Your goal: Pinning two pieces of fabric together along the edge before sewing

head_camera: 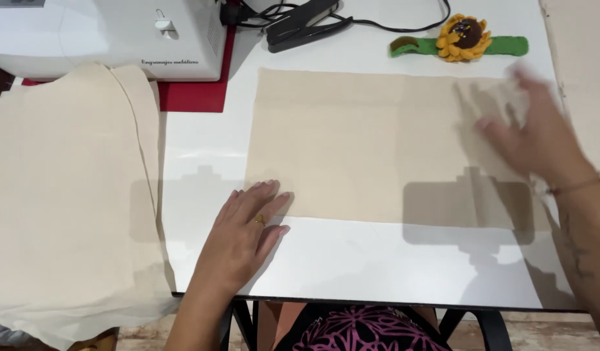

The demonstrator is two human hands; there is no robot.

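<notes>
A rectangular piece of beige fabric (pixel 358 146) lies flat on the white table (pixel 378 260). My left hand (pixel 245 234) rests flat, fingers apart, with its fingertips on the fabric's near left corner; a ring is on one finger. My right hand (pixel 540 133) lies flat on the fabric's right end, blurred by motion, fingers spread. A thin bracelet circles that wrist. Neither hand holds anything.
A larger beige cloth (pixel 59 201) drapes over the table's left edge. A white sewing machine (pixel 118 36) stands at the back left on a red mat (pixel 196 94). A black foot pedal (pixel 306 25) with cable and a sunflower pincushion on a green band (pixel 466 39) lie at the back.
</notes>
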